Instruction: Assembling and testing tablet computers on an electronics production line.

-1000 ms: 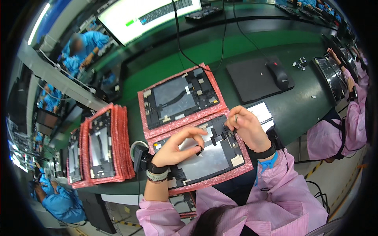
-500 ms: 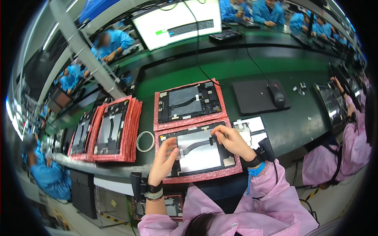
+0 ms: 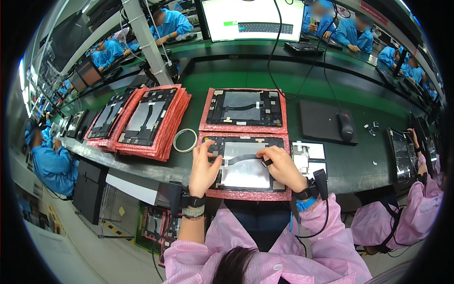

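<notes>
A black-framed tablet display panel (image 3: 246, 176) with a silver-grey middle lies on pink bubble wrap (image 3: 222, 194) in front of me. A dark ribbon cable (image 3: 240, 159) runs across its middle. My right hand (image 3: 284, 168) is closed at the cable's right end, where a small black piece shows by the fingertips. Over the panel's left edge, my left hand (image 3: 202, 171) is open, thumb and fingers apart, the thumb close to the cable's left end. Just beyond lies a similar panel (image 3: 246, 113) on its own pink wrap.
Stacked panels in pink wrap (image 3: 150, 120) stand at the left, near a tape roll (image 3: 185, 140). To the right are white-and-metal parts (image 3: 308, 158), a black mat (image 3: 321, 118) and a mouse (image 3: 346, 127). A monitor (image 3: 253, 21) stands behind; a co-worker in pink (image 3: 402, 208) sits right.
The view has shifted, so the bench appears farther left and higher. My right hand's fingers have come down and closed at the cable's end. My left hand stays open by the panel's left edge.
</notes>
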Available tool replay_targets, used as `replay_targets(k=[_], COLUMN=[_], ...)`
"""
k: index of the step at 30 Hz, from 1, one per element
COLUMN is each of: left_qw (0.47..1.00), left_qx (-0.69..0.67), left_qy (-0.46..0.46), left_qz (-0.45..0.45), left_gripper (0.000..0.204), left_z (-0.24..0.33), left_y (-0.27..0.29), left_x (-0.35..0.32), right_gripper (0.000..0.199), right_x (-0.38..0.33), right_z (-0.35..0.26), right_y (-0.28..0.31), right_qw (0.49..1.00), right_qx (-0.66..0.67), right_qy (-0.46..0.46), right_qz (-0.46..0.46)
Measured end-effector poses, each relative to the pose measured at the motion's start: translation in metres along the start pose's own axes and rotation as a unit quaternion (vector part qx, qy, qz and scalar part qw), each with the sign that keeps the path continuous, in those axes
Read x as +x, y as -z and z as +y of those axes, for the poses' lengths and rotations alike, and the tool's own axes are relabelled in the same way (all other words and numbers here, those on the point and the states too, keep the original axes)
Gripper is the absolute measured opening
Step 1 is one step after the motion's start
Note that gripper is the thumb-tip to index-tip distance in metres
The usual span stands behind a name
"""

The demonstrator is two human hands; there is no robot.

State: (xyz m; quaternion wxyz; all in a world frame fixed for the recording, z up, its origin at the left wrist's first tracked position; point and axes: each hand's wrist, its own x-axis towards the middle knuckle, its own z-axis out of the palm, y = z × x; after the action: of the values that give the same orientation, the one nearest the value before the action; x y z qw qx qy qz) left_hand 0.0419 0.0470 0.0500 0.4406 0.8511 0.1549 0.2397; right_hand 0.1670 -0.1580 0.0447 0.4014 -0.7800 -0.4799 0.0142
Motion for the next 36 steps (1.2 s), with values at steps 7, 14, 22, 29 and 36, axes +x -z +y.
replay_targets(k=[7, 14, 22, 29, 36], left_qw=[0.994, 0.995, 0.987, 0.977, 0.958], left_qx=[0.081, 0.068, 0.158, 0.212, 0.268], left_qy=[0.029, 0.033, -0.03, -0.018, -0.105], left_qz=[-0.071, -0.068, -0.028, 0.011, 0.007], left_gripper=[0.032, 0.027, 0.024, 0.027, 0.038], left_z=[-0.005, -0.002, -0.009, 0.004, -0.003], left_y=[0.002, -0.001, -0.002, 0.011, 0.002], left_x=[0.012, 0.018, 0.009, -0.02, -0.048], right_gripper=[0.031, 0.023, 0.024, 0.036, 0.046], right_x=[0.006, 0.013, 0.018, 0.015, 0.019], right_z=[-0.011, -0.022, -0.031, -0.033, -0.038], right_y=[0.0, -0.018, -0.037, -0.038, -0.042], right_qw=[0.998, 0.98, 0.976, 0.98, 0.973], right_qx=[-0.049, -0.153, -0.15, -0.137, -0.168], right_qy=[0.038, 0.114, 0.146, 0.13, 0.139], right_qz=[-0.025, -0.054, -0.064, -0.059, -0.075])
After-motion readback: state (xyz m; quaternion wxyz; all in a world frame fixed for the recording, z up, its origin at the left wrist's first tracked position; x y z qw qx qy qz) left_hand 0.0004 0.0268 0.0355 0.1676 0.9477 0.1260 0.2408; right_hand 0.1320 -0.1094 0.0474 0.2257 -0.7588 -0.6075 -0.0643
